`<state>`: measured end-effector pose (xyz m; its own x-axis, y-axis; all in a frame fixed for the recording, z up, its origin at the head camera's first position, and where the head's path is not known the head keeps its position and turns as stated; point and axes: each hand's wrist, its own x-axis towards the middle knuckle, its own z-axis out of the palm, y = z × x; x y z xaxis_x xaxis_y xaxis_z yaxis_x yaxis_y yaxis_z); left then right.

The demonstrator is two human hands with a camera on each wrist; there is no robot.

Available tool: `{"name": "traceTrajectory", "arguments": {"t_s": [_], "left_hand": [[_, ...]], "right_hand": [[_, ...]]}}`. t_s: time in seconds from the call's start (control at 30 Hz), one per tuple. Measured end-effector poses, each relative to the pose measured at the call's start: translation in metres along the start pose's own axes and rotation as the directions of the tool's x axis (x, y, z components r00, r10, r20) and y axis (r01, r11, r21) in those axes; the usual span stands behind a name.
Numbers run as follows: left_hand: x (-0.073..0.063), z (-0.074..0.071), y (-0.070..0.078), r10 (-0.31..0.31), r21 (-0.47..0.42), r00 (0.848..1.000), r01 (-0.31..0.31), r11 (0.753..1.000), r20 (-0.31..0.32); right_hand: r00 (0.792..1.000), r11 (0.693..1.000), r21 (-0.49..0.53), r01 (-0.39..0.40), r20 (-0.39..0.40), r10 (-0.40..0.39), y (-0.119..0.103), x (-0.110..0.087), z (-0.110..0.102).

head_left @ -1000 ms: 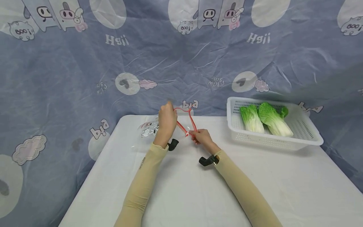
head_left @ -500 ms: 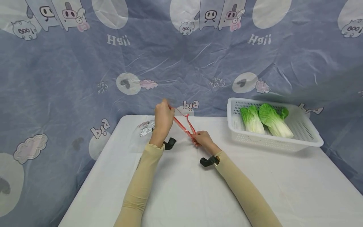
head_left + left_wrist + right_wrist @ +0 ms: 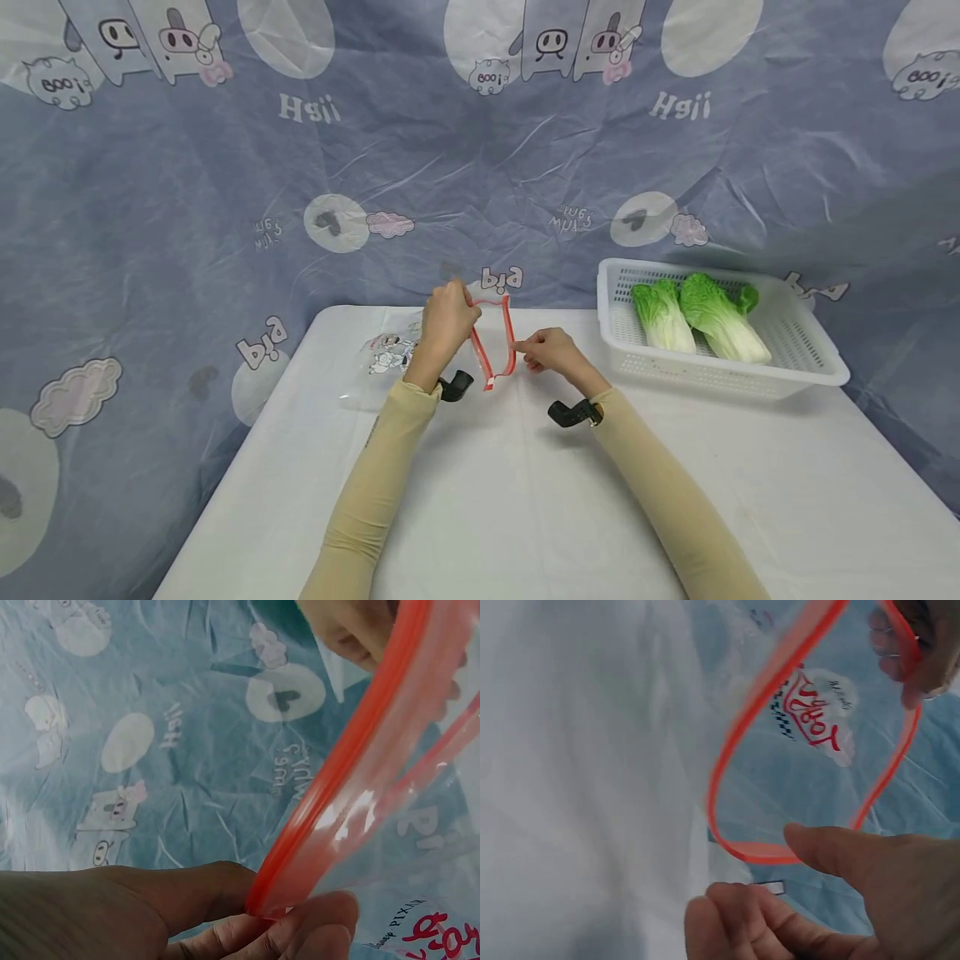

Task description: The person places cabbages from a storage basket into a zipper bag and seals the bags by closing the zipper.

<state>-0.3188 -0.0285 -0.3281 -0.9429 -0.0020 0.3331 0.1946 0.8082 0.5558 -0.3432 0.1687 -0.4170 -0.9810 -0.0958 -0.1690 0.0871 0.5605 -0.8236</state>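
Both hands are working at the far middle of the white table (image 3: 480, 500), holding a clear zip bag (image 3: 390, 354) by its red zip rim (image 3: 495, 342).

Left hand (image 3: 444, 321): it is pinching one side of the red rim between thumb and curled fingers. The left wrist view shows the red strip running up and to the right out of the pinch (image 3: 262, 904). The bag's clear body, with a printed cartoon on it, is trailing off to the left of this hand onto the table.

Right hand (image 3: 551, 348): it is sitting just right of the rim, its fingertips meeting the opposite side of the red strip. In the right wrist view the thumb (image 3: 832, 851) is lying against the lower part of the red loop with the fingers curled below it, so it is gripping that edge lightly.

The rim is standing open as a narrow loop between the two hands, lifted just off the table. Through the loop, in the right wrist view, the bag's red lettering is showing.

A white slotted basket (image 3: 806, 362) is sitting well apart at the right, on the table's far right side, with two green-and-white cabbages (image 3: 701, 317) lying side by side in it. A blue printed cloth (image 3: 187, 208) is hanging behind the table.
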Motion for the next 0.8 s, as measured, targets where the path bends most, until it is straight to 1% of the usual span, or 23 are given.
{"name": "traceTrajectory", "arguments": {"t_s": [0.07,0.17,0.33,0.43,0.47,0.53,0.63,0.7,0.8], "left_hand": [[0.000,0.000,-0.001,0.005,-0.017,1.000,-0.005,1.000,0.013],[0.000,0.001,-0.001,0.013,-0.037,0.999,-0.012,0.999,0.032],[-0.001,0.001,-0.001,0.012,-0.063,0.997,-0.008,0.998,0.071],[0.000,0.001,-0.002,0.001,-0.084,0.995,0.008,0.996,0.103],[0.000,0.002,-0.002,-0.004,-0.089,0.994,0.014,0.996,0.112],[0.000,0.002,-0.002,-0.011,-0.098,0.992,0.023,0.995,0.127],[0.000,0.003,-0.003,-0.014,-0.104,0.990,0.029,0.994,0.137],[0.000,0.004,-0.002,-0.015,-0.106,0.990,0.030,0.994,0.143],[0.000,0.004,-0.002,-0.021,-0.117,0.987,0.040,0.992,0.157]], "right_hand": [[1.000,1.000,-0.014,-0.003,0.014,0.003,-0.005,-0.003,-0.015],[1.000,1.000,-0.019,0.015,0.016,-0.015,-0.012,-0.010,-0.042],[0.997,0.998,-0.002,0.063,-0.044,-0.063,-0.014,-0.022,-0.092],[0.994,0.997,-0.045,0.070,-0.082,-0.074,-0.012,-0.027,-0.119],[0.992,0.995,-0.073,0.068,-0.100,-0.075,-0.010,-0.028,-0.127],[0.987,0.989,-0.140,0.053,-0.140,-0.073,-0.007,-0.030,-0.142],[0.979,0.979,-0.200,0.024,-0.192,-0.063,0.001,-0.029,-0.162],[0.978,0.972,-0.235,0.001,-0.202,-0.050,0.008,-0.028,-0.173],[0.983,0.965,-0.254,-0.067,-0.185,0.020,0.019,-0.028,-0.188]]}}
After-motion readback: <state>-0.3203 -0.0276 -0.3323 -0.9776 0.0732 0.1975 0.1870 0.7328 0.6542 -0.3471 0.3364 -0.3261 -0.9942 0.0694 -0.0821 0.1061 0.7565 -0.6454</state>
